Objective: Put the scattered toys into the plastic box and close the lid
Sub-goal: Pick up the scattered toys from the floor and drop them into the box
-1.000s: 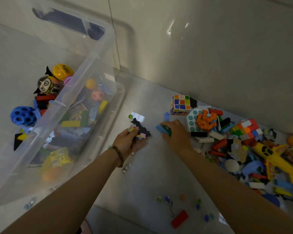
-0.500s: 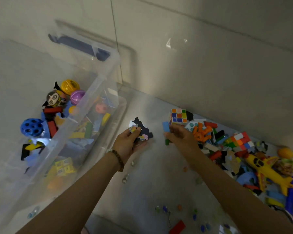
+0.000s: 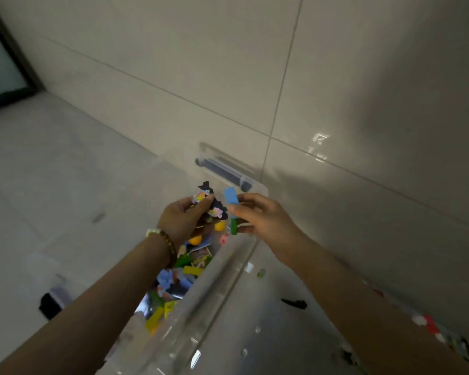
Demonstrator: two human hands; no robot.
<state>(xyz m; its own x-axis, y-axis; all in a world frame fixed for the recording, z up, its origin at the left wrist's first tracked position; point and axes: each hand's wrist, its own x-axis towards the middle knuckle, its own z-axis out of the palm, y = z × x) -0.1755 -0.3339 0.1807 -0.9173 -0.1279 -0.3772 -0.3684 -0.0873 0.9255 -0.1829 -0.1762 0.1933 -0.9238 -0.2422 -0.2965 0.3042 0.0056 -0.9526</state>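
**Left hand** (image 3: pixel 182 220): is gripping a clump of dark flat toy pieces (image 3: pixel 215 205) with flowered stickers, fingers curled round it.

**Right hand** (image 3: pixel 266 220): is pinching a blue block (image 3: pixel 230 196), with a green block (image 3: pixel 234 227) hanging below it in the same grip.

**Plastic box** (image 3: pixel 217 269): lid off, partly filled. It is lying directly beneath both hands. Its long axis is running from 7 o'clock to 1 o'clock, with the blue latch (image 3: pixel 222 171) at the 1 o'clock end by the wall.

**Relation:** both loads are hanging inside the rim line. The left hand is sitting further in; the right palm is riding over the 3 o'clock rim. A plain release looks sufficient.

**Loose toys** (image 3: pixel 428 324): are lying on the floor at 4 o'clock.
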